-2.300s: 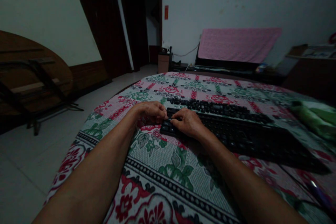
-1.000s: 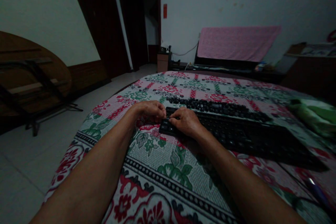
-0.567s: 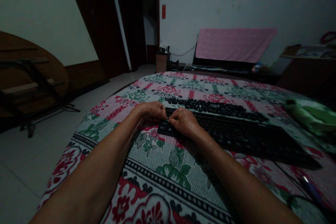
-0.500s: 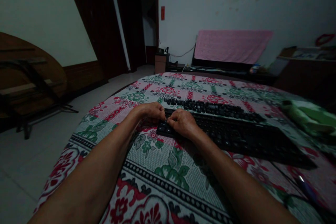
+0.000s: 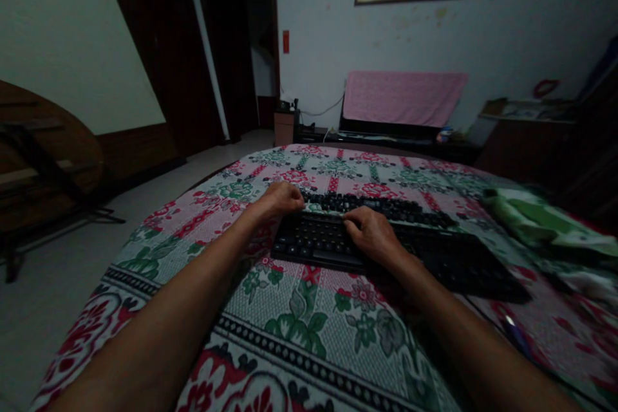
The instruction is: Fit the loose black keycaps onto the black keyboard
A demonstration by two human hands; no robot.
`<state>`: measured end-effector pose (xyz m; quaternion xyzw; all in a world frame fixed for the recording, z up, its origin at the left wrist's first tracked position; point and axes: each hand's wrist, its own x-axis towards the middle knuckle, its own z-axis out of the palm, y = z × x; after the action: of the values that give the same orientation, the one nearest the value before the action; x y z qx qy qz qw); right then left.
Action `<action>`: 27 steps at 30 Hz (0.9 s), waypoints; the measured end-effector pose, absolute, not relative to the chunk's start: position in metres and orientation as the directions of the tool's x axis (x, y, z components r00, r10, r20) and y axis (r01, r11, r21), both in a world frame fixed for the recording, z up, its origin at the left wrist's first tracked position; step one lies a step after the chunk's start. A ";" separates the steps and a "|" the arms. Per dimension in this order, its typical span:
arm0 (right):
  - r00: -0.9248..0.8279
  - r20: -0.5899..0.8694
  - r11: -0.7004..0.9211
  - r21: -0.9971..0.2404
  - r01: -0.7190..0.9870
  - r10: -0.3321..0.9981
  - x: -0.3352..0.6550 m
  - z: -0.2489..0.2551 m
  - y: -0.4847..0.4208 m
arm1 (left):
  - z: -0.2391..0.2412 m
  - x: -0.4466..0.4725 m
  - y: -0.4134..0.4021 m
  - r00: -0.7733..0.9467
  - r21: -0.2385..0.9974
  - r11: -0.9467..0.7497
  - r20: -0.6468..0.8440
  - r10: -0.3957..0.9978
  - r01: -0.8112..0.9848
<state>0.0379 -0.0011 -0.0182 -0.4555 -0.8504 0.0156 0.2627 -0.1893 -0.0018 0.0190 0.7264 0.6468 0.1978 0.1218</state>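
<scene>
A black keyboard (image 5: 313, 243) lies on the floral tablecloth (image 5: 309, 322), with a row of loose black keycaps (image 5: 391, 207) just behind it. My left hand (image 5: 282, 198) rests at the left end of that row with its fingers curled under; whatever they hold is hidden. My right hand (image 5: 371, 237) lies on the keyboard's upper middle, thumb and forefinger pinched together over the keys. What sits in the pinch is too dark to name.
A crumpled green cloth (image 5: 531, 222) lies at the right of the table, and a pen (image 5: 515, 333) near the right front. The table's edge drops to grey floor on the left, where a folded wooden table (image 5: 43, 161) leans. A pink-draped unit (image 5: 403, 98) stands at the far wall.
Both hands were pinched together at the keyboard's left corner. My right hand has moved right along the keys; my left has moved back to the keycap row. The view has tilted up.
</scene>
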 end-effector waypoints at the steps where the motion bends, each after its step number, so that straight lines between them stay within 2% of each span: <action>1: -0.428 0.440 0.571 -0.269 0.776 0.789 0.045 -0.020 -0.001 | 0.017 -0.179 0.005 0.112 0.399 -0.174 0.175 0.978 0.900; 4: -0.422 0.442 0.567 -0.277 0.776 0.792 0.056 -0.023 -0.002 | 0.009 -0.152 0.024 0.202 0.297 -0.271 0.245 0.948 0.916; 9: -0.456 0.400 0.577 -0.265 0.772 0.795 0.055 -0.024 -0.007 | 0.001 -0.134 0.040 0.154 0.222 -0.185 0.152 0.976 0.957; 22: -0.443 0.423 0.572 -0.250 0.781 0.790 0.055 -0.026 -0.007 | -0.009 -0.134 0.051 0.132 0.164 -0.147 0.096 0.987 0.975; 27: -0.446 0.424 0.575 -0.247 0.780 0.788 0.055 -0.027 -0.007 | -0.005 -0.136 0.050 0.182 0.240 -0.183 0.026 0.983 0.954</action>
<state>0.0548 -0.0072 -0.0265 -0.4611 -0.8504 0.0079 0.2533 -0.1355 0.0499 -0.0052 0.7640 0.6337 0.0873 0.0844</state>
